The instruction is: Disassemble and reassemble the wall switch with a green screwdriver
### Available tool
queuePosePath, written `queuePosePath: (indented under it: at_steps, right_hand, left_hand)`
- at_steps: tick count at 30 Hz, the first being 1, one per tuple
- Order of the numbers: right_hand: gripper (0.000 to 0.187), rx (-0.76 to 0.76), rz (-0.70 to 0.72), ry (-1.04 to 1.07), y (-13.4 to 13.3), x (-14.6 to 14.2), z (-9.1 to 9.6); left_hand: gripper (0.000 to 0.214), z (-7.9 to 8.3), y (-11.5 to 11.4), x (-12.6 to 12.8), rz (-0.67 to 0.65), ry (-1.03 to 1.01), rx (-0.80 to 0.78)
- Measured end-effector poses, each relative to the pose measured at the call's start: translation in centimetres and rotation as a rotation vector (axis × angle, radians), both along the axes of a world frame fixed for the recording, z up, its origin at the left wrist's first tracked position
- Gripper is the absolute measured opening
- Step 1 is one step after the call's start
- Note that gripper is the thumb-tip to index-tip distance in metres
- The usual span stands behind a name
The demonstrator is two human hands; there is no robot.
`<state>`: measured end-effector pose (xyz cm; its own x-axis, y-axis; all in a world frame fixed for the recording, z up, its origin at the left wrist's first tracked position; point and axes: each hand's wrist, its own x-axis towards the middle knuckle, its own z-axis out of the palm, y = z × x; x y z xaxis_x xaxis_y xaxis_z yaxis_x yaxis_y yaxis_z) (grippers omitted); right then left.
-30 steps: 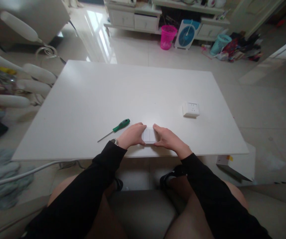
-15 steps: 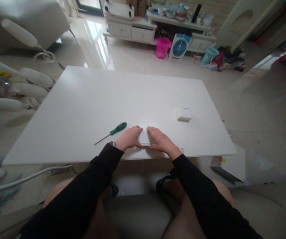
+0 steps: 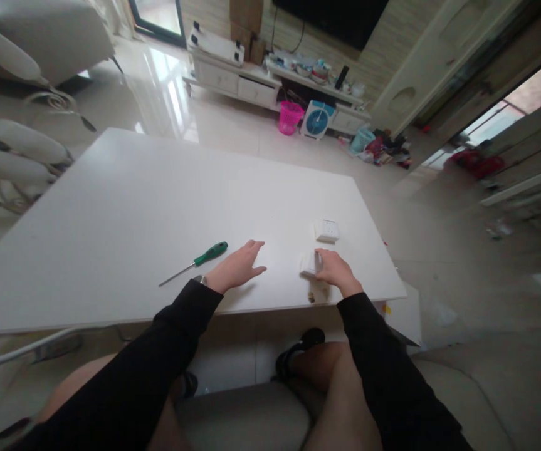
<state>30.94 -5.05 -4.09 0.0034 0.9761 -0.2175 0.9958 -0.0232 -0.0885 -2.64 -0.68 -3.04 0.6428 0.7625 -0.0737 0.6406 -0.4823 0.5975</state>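
My right hand (image 3: 336, 270) grips a white wall switch box (image 3: 308, 264) by its right side, just over the right part of the white table (image 3: 261, 194). Whether the box touches the tabletop I cannot tell. Behind it stands a white wall socket box (image 3: 327, 230) with its slotted face showing. My left hand (image 3: 239, 268) is open and holds nothing, its thumb and fingers spread above the table. To the left of that hand lies a screwdriver (image 3: 211, 252) with a green handle, its shaft pointing toward the front left.
Small brownish bits (image 3: 311, 297) lie near the table's front edge. A white panel or box (image 3: 404, 313) stands below the right corner. Beyond the table are a pink basket (image 3: 291, 118), a blue fan (image 3: 317, 120) and a long white cabinet (image 3: 256, 91). White-cushioned chairs (image 3: 26, 141) stand at left.
My right hand has carried the switch box to the right, close to the socket box. My left hand has let go of it and opened. The head view has turned right and up.
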Motion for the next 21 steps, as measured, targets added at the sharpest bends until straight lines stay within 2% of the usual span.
queuePosePath:
  at_steps: [2, 6, 10, 14, 21]
  right_hand:
    - [0.079, -0.028, -0.073, -0.049, 0.6, 2.8, 0.2]
    - [0.093, -0.089, -0.029, -0.037, 3.1, 5.8, 0.5]
    - [0.101, -0.095, 0.027, -0.012, 6.0, 6.8, 0.6]
    - [0.100, -0.116, 0.055, -0.029, 8.0, 7.3, 0.7]
    - [0.100, -0.116, 0.077, -0.024, 7.9, 8.0, 0.6]
  left_hand:
    - [0.066, 0.2, 0.0, -0.2, -0.003, -0.002, 0.010]
    - [0.064, 0.6, -0.4, -0.1, 0.002, -0.013, 0.009]
    - [0.062, 0.7, -0.7, -0.2, -0.004, -0.022, 0.017]
    - [0.058, 0.1, -0.6, -0.8, -0.011, -0.010, 0.036]
    - [0.054, -0.7, 0.3, -1.9, 0.004, 0.039, 0.039]
